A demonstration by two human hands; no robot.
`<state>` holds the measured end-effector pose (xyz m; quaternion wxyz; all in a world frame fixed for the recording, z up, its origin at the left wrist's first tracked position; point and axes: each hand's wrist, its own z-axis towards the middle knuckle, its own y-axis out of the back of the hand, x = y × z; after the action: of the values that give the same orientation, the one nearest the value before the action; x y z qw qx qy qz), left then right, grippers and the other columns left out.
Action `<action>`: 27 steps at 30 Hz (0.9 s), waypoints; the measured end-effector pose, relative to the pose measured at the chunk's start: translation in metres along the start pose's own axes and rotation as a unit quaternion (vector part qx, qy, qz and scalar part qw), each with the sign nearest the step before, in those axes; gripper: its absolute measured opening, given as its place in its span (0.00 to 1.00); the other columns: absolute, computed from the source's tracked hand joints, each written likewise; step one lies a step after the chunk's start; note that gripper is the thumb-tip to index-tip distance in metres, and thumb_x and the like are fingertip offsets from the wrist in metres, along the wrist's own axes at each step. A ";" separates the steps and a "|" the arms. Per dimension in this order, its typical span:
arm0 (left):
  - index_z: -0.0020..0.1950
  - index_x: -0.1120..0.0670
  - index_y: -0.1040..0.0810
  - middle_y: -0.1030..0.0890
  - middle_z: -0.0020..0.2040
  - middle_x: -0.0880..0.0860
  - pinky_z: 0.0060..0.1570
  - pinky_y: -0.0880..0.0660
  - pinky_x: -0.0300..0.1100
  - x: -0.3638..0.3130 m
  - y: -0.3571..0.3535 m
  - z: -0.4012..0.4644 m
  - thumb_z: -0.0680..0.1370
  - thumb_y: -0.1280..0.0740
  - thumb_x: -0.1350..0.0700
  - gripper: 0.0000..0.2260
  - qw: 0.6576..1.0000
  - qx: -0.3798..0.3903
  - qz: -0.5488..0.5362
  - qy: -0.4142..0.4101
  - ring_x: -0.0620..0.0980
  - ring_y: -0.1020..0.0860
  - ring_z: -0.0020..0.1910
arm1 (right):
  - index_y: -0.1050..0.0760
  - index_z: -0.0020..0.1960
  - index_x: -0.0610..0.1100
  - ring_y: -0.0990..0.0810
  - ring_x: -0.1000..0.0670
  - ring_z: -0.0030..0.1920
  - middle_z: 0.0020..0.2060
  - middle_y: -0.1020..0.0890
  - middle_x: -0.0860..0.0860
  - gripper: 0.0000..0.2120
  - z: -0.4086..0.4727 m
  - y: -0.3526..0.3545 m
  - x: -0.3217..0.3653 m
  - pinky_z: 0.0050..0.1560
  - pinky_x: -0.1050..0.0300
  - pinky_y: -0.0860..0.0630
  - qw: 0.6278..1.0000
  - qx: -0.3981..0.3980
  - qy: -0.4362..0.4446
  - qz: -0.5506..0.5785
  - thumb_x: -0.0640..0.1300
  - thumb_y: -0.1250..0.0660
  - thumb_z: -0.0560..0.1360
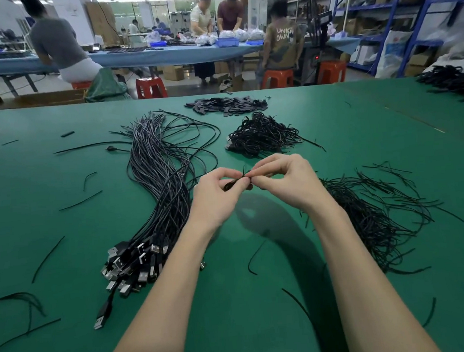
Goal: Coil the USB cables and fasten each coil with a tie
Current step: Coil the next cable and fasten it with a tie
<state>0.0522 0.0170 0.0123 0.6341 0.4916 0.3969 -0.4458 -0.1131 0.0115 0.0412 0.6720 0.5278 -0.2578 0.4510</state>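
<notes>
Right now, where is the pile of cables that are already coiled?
In the head view, the pile of coiled cables lies on the green table just beyond the hands, right of the long uncoiled cable bundle and in front of the small flat black pieces.

black cables, green table

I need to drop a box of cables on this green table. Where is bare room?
Most bare room lies at the far right, past the tie pile toward the table edge. The far left holds only stray ties. The middle is crowded: cable bundle, coiled heap.
</notes>
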 end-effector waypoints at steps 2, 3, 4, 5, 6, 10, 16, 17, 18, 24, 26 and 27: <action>0.47 0.51 0.17 0.14 0.39 0.45 0.40 0.27 0.28 0.003 -0.003 -0.003 0.75 0.25 0.54 0.04 0.994 -0.045 0.080 -0.057 0.35 0.19 0.37 | 0.12 0.43 0.53 0.18 0.48 0.41 0.42 0.13 0.50 0.07 0.001 0.002 0.000 0.48 0.56 0.20 0.999 0.023 -0.020 -0.037 0.42 0.26 0.72; 0.47 0.53 0.18 0.14 0.40 0.45 0.41 0.26 0.27 0.003 -0.004 -0.004 0.75 0.25 0.57 0.04 0.990 -0.055 0.095 -0.089 0.35 0.18 0.39 | 0.12 0.43 0.54 0.20 0.47 0.38 0.39 0.13 0.49 0.06 0.001 0.003 0.000 0.42 0.58 0.21 0.998 0.032 -0.033 -0.046 0.44 0.26 0.73; 0.47 0.54 0.18 0.14 0.41 0.47 0.43 0.24 0.28 0.003 -0.005 -0.005 0.75 0.26 0.59 0.03 0.986 -0.055 0.098 -0.119 0.36 0.18 0.40 | 0.13 0.43 0.55 0.21 0.49 0.34 0.36 0.14 0.50 0.04 0.002 0.004 0.000 0.35 0.62 0.24 0.997 0.034 -0.042 -0.050 0.47 0.25 0.73; 0.47 0.55 0.18 0.14 0.41 0.48 0.44 0.22 0.31 0.003 -0.005 -0.006 0.75 0.26 0.60 0.03 0.983 -0.053 0.102 -0.145 0.37 0.17 0.40 | 0.13 0.42 0.55 0.21 0.53 0.31 0.32 0.15 0.53 0.02 0.002 0.005 0.000 0.32 0.65 0.27 0.997 0.027 -0.046 -0.047 0.49 0.24 0.72; 0.48 0.56 0.18 0.14 0.42 0.48 0.44 0.21 0.33 0.003 -0.005 -0.006 0.76 0.27 0.61 0.03 0.978 -0.051 0.113 -0.166 0.39 0.17 0.41 | 0.13 0.41 0.54 0.21 0.56 0.29 0.30 0.16 0.56 0.01 0.002 0.005 0.000 0.30 0.67 0.28 0.998 0.016 -0.047 -0.036 0.49 0.22 0.72; 0.49 0.55 0.19 0.15 0.42 0.48 0.43 0.20 0.41 0.001 -0.004 -0.006 0.77 0.27 0.59 0.03 0.961 -0.056 0.155 -0.221 0.43 0.17 0.39 | 0.13 0.42 0.49 0.21 0.58 0.28 0.31 0.15 0.55 0.03 0.000 0.002 0.001 0.29 0.68 0.29 0.998 -0.011 -0.050 0.040 0.47 0.22 0.73; 0.49 0.54 0.20 0.16 0.40 0.48 0.41 0.22 0.45 0.000 -0.005 -0.012 0.77 0.27 0.57 0.04 0.951 -0.086 0.188 -0.231 0.46 0.19 0.37 | 0.18 0.43 0.51 0.24 0.62 0.31 0.38 0.16 0.58 0.05 0.006 -0.010 0.000 0.38 0.61 0.28 0.992 -0.027 0.004 -0.126 0.49 0.29 0.77; 0.49 0.54 0.21 0.16 0.39 0.47 0.40 0.22 0.41 -0.002 -0.005 -0.011 0.76 0.27 0.57 0.04 0.958 -0.084 0.174 -0.210 0.44 0.20 0.36 | 0.19 0.44 0.51 0.25 0.62 0.31 0.38 0.17 0.58 0.05 0.006 -0.012 -0.001 0.40 0.59 0.28 0.987 -0.028 0.020 -0.154 0.49 0.30 0.78; 0.48 0.53 0.21 0.17 0.37 0.46 0.38 0.24 0.38 -0.005 -0.005 -0.010 0.76 0.27 0.57 0.05 0.970 -0.074 0.150 -0.176 0.41 0.21 0.34 | 0.21 0.44 0.53 0.26 0.61 0.31 0.38 0.18 0.59 0.04 0.005 -0.014 -0.001 0.40 0.58 0.28 0.986 -0.029 0.035 -0.163 0.49 0.31 0.79; 0.52 0.58 0.25 0.18 0.34 0.49 0.39 0.24 0.36 -0.022 0.009 0.000 0.79 0.31 0.58 0.05 0.964 0.116 -0.225 0.082 0.47 0.23 0.35 | 0.26 0.45 0.53 0.24 0.55 0.35 0.38 0.19 0.59 0.06 0.003 -0.014 -0.005 0.40 0.60 0.26 0.983 -0.064 0.121 -0.125 0.45 0.31 0.78; 0.48 0.58 0.24 0.17 0.35 0.51 0.40 0.22 0.37 -0.022 0.006 0.000 0.81 0.33 0.57 0.05 0.944 0.089 -0.301 0.100 0.48 0.21 0.36 | 0.23 0.45 0.50 0.23 0.54 0.35 0.37 0.19 0.57 0.05 0.003 -0.016 -0.003 0.38 0.68 0.29 0.983 -0.071 0.133 -0.103 0.43 0.29 0.78; 0.46 0.57 0.24 0.17 0.35 0.51 0.40 0.22 0.36 -0.021 0.003 0.000 0.81 0.32 0.57 0.06 0.947 0.064 -0.297 0.099 0.48 0.21 0.35 | 0.22 0.44 0.48 0.23 0.53 0.35 0.37 0.19 0.56 0.05 0.003 -0.018 -0.002 0.37 0.70 0.31 0.985 -0.075 0.126 -0.087 0.43 0.29 0.78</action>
<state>0.0493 0.0209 0.0333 0.3976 0.4324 0.5561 -0.5880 -0.0978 0.0075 0.0322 0.7735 0.4351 -0.1570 0.4334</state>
